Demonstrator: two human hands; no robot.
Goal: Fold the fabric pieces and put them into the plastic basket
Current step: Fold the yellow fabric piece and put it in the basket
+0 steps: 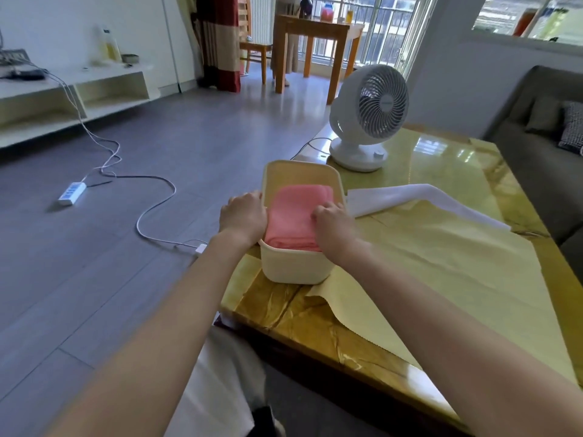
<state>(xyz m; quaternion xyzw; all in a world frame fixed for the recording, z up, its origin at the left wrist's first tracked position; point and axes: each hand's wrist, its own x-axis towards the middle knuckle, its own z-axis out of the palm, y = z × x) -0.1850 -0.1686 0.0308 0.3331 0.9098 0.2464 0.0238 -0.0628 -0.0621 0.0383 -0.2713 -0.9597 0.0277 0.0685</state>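
Note:
A cream plastic basket (296,266) stands at the table's left edge. Inside it lies a folded pink fabric (296,212). My left hand (243,216) rests against the basket's left rim beside the pink fabric, fingers curled over the edge. My right hand (334,222) presses down on the right side of the pink fabric, fingers bent onto it. A pale yellow fabric (441,266) lies spread flat over the table to the right of the basket. A white fabric (410,197) lies unfolded behind it, its near corner beside the basket.
A white desk fan (366,118) stands behind the basket on the glossy yellow table (277,310). A grey sofa (542,146) sits at the right. On the floor to the left lie a white cable (154,212) and a power strip (72,193).

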